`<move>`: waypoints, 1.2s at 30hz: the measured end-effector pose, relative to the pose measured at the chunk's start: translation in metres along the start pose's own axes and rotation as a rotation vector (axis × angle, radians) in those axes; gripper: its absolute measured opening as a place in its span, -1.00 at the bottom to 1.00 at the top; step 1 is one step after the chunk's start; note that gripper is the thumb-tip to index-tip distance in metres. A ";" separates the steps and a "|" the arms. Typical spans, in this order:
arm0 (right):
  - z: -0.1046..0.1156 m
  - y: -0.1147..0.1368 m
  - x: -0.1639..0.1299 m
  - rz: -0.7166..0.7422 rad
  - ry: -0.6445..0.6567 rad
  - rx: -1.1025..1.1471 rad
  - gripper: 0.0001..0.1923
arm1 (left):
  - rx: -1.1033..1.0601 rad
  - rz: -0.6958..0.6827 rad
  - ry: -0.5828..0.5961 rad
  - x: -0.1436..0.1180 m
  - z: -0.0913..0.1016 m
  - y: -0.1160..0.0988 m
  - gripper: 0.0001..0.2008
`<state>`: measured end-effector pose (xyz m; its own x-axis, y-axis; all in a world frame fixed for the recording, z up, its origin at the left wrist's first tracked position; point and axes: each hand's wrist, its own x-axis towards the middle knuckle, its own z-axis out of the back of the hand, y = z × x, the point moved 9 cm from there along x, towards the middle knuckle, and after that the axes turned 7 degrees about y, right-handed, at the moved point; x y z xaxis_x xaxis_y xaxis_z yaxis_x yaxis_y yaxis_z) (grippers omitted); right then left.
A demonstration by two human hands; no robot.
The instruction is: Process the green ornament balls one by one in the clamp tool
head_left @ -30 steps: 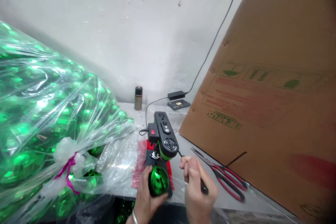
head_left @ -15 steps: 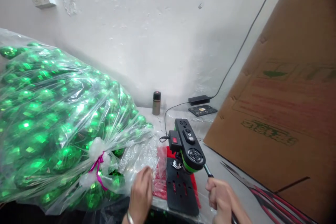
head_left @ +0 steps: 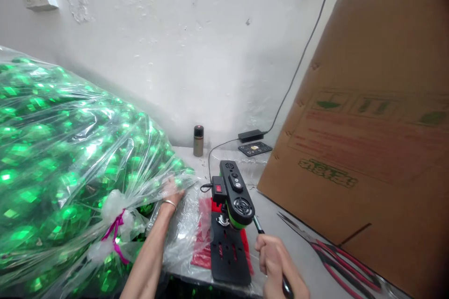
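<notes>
My right hand (head_left: pixel 275 261) is wrapped round the dark handle end of a metal rod (head_left: pixel 258 225) that meets a black-and-green motorised device (head_left: pixel 237 195). That device carries a red switch and round vents, and stands on a slotted black base plate (head_left: pixel 229 259). My left hand (head_left: pixel 172 190), a bangle at its wrist, reaches in under the clear plastic at the neck of a big bag (head_left: pixel 131 187). Its fingers are blurred behind the film. Shiny green faceted balls (head_left: pixel 38 133) fill the bag, and a purple tie (head_left: pixel 117 233) gathers a knotted part.
Red plastic (head_left: pixel 201 254) lies beneath the base plate. Large scissors with red-and-black handles (head_left: pixel 345 266) rest at the right, by a leaning cardboard box (head_left: pixel 351 140). Against the wall stand a small bottle (head_left: pixel 198 141), a power adapter (head_left: pixel 251 135) and a dark flat object (head_left: pixel 255 148).
My left hand has gone forward and left, from beside the base plate to under the bag's plastic. My right hand keeps its hold on the handle. The view has shifted right.
</notes>
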<state>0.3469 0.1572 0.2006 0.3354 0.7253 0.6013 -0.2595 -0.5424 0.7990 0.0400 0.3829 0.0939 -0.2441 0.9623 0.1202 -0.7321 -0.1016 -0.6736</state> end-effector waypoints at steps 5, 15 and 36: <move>0.001 0.000 0.003 0.091 0.059 -0.043 -0.66 | 0.065 0.063 0.078 -0.066 -0.001 0.010 -0.27; 0.000 0.016 0.006 0.160 0.043 -0.072 -0.66 | 0.016 -0.118 0.386 -0.146 -0.035 0.003 -0.25; -0.001 0.024 0.011 0.143 0.050 -0.118 -0.63 | -1.311 0.304 0.281 -0.195 -0.025 -0.002 -0.13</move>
<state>0.3434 0.1525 0.2267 0.2429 0.6659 0.7054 -0.4069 -0.5902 0.6972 0.1053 0.2016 0.0534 -0.0345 0.9795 -0.1987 0.4959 -0.1558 -0.8543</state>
